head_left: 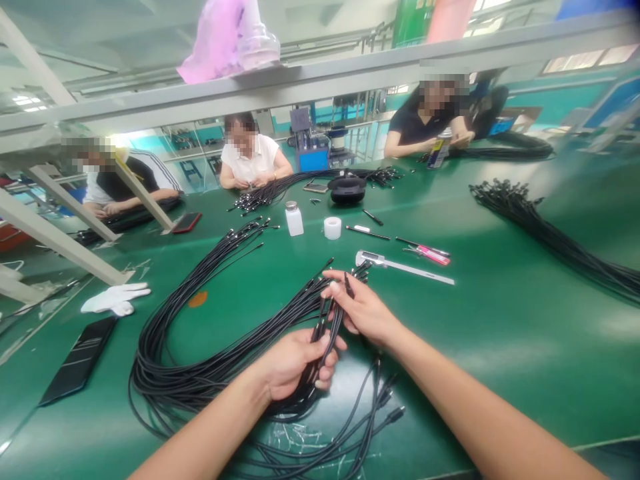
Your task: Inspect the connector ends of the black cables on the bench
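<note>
A large looped bundle of black cables [165, 347] lies on the green table before me, its plug ends fanned out near the middle. My left hand [300, 363] is wrapped round several of the cables just below their connectors. Above it, my right hand [363, 307] pinches the connector end of a cable between thumb and fingers. More cable ends with black plugs [395, 415] hang loose below my hands. Just beyond my right hand lies a digital caliper [405, 267].
A white bottle [295, 220], a tape roll [332, 228], pens and pink-handled tweezers [431, 253] lie ahead. At left are a white glove [116, 299] and a black phone [80, 360]. Another cable bundle [560, 240] lies right. Three people sit opposite, beneath a metal shelf beam [320, 79].
</note>
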Motion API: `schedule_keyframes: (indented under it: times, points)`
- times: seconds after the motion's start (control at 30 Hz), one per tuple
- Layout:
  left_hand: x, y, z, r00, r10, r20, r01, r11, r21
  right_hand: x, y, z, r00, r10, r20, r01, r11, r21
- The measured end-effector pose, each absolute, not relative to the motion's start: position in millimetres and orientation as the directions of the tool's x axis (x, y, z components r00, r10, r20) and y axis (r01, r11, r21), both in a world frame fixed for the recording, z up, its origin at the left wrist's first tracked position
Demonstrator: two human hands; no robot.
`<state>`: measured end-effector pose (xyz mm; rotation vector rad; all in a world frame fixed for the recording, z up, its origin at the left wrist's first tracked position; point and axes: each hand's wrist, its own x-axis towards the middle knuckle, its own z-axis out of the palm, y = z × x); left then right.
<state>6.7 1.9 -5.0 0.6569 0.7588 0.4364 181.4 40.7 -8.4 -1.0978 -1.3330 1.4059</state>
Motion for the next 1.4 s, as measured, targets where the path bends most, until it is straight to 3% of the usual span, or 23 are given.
schedule_keyframes:
  times: [0.23, 0.4, 0.7, 0.9, 1.07, 1.3, 1.4]
  points:
    - [10, -4, -9, 0.653, 0.595, -0.469, -0.117, 0.691, 0.713, 196, 50, -6, -0.089, 0.996, -0.011, 0.078, -0.004, -0.997]
    - [8, -4, -9, 0.699, 0.506, -0.506, -0.078, 0.757, 0.649, 188, 48, -10, -0.074, 0.997, 0.031, 0.164, 0.043, -0.986]
    - [3, 0, -8, 0.674, 0.593, -0.441, -0.271, 0.754, 0.599, 154, 25, -19, -0.057, 0.992, 0.113, 0.332, 0.126, -0.935]
    - [5, -4, -14, 0.694, 0.592, -0.41, -0.312, 0.76, 0.57, 166, 30, -15, -0.138, 0.985, 0.107, 0.384, 0.152, -0.911]
    - [7, -6, -16, 0.709, 0.527, -0.469, -0.183, 0.779, 0.6, 180, 35, -5, -0.319, 0.935, 0.156, 0.374, 0.275, -0.886]
    - [19, -7, -23, 0.549, 0.677, -0.49, -0.203, 0.676, 0.708, 168, 18, -6, -0.582, 0.81, 0.076, 0.376, 0.35, -0.858]
    - [19, -3, -25, 0.467, 0.737, -0.488, -0.249, 0.639, 0.728, 179, 21, 3, -0.534, 0.84, 0.09, 0.416, 0.354, -0.838]
